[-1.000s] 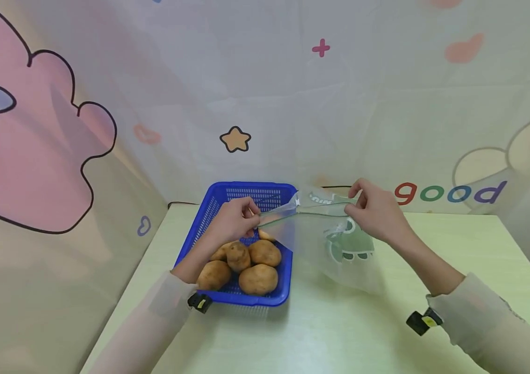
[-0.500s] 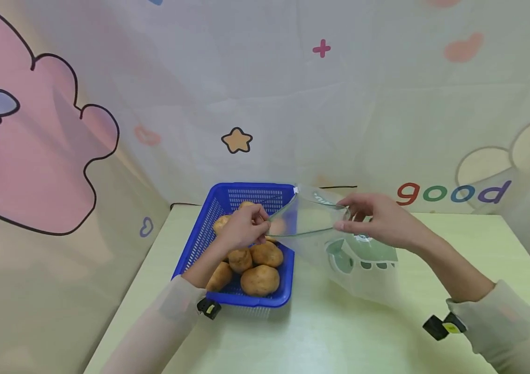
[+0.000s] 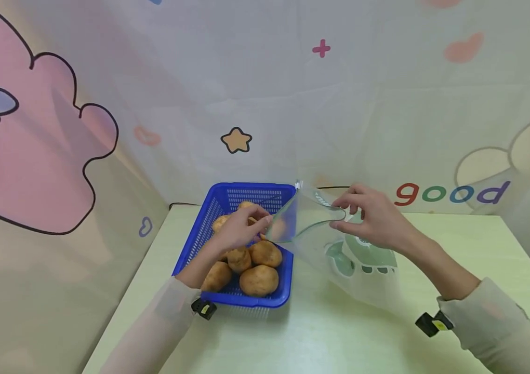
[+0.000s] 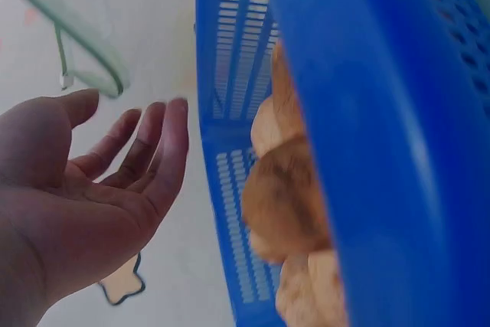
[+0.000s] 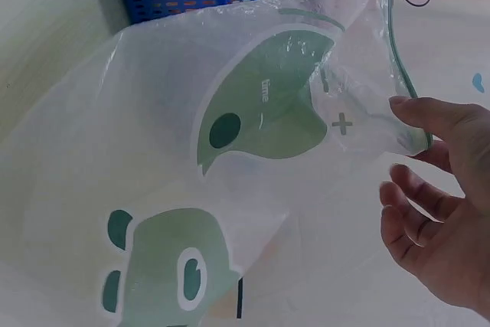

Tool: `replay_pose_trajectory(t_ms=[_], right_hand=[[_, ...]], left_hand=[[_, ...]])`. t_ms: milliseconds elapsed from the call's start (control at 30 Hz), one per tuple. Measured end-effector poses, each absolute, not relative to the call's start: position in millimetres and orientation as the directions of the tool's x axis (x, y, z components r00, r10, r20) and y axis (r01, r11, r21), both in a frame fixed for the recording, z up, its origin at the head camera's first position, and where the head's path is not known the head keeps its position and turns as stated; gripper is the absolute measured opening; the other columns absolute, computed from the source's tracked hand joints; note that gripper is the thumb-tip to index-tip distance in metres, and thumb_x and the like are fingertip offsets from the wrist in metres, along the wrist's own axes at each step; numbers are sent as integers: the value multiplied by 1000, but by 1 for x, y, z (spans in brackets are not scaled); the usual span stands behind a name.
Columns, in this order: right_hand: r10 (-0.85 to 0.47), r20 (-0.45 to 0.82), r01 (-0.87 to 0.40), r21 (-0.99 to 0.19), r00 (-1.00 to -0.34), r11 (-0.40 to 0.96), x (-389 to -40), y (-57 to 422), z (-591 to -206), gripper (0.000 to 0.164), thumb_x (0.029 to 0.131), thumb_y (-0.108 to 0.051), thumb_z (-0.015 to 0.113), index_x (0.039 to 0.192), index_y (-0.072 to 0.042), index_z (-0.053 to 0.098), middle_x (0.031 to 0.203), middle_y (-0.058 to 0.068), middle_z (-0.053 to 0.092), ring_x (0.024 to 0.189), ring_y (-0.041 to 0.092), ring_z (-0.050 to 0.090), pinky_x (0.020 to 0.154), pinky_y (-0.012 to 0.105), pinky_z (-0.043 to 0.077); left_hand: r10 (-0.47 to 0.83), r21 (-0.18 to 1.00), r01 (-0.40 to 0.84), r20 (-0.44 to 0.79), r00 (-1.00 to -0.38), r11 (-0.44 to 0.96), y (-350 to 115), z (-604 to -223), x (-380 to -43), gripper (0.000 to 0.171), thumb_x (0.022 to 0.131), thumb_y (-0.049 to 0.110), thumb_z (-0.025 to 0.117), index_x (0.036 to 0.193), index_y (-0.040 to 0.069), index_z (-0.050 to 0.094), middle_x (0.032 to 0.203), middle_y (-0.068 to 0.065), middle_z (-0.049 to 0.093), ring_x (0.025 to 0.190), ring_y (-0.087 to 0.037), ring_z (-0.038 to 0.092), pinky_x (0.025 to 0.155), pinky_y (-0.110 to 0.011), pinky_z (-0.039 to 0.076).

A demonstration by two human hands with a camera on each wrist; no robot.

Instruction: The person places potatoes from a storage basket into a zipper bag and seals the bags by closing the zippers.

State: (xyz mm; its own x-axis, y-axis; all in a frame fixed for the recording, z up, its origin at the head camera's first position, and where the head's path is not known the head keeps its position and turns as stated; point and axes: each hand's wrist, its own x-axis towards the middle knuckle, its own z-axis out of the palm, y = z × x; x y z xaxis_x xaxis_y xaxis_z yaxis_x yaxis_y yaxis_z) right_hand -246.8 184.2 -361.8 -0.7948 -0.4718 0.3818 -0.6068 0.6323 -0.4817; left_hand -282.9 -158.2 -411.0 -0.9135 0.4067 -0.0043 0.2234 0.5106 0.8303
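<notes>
A translucent zip bag (image 3: 312,249) with green prints hangs between both hands, its mouth spread apart in the head view. My left hand (image 3: 239,228) holds the left corner of the mouth, above the basket. In the left wrist view the bag's green edge (image 4: 84,40) lies by the thumb, and the index finger is hidden. My right hand (image 3: 374,215) holds the other corner between thumb and index finger. The right wrist view has the thumb (image 5: 417,110) on the bag's green-edged rim, the other fingers loosely bent below.
Left of the bag, a blue plastic basket (image 3: 289,280) stands on the pale green table (image 3: 330,337). Several potatoes (image 3: 259,280) lie in it, partly covered by the left arm. A printed cloth (image 3: 363,114) hangs behind the table.
The bag's mouth has gone from nearly flat to widely parted. My left hand has shifted slightly right. The right hand has opened its thumb and index finger further apart around the corner.
</notes>
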Motion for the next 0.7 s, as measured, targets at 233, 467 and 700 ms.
replay_pose_trajectory(t_ms=[233,467,700], right_hand=[[-501,422,-655,-504,-755,563,-250,182,-373,28,86,-11,89,112,-10,77,99,-2,71,93,17,66,76,42,61],[-496,427,-654,-519,-756,551,-250,182,-384,29,87,-11,89,113,-8,77,97,-4,71,92,17,67,77,36,60],[-486,417,-640,-517,-768,568,-250,185,-388,30,88,-14,89,115,-9,77,99,-6,71,93,15,67,77,34,59]], left_hand=[[462,698,360,47,-886,619,-195,-414,-270,37,103,24,72,134,5,65,131,-14,68,121,-35,65,101,-52,56],[484,615,350,-60,-873,707,-219,-440,-261,53,94,20,83,138,-1,63,136,-16,65,120,-33,63,101,-51,54],[465,598,345,-53,-884,724,-219,-443,-263,51,91,24,86,133,4,67,124,-9,69,107,-24,66,89,-41,59]])
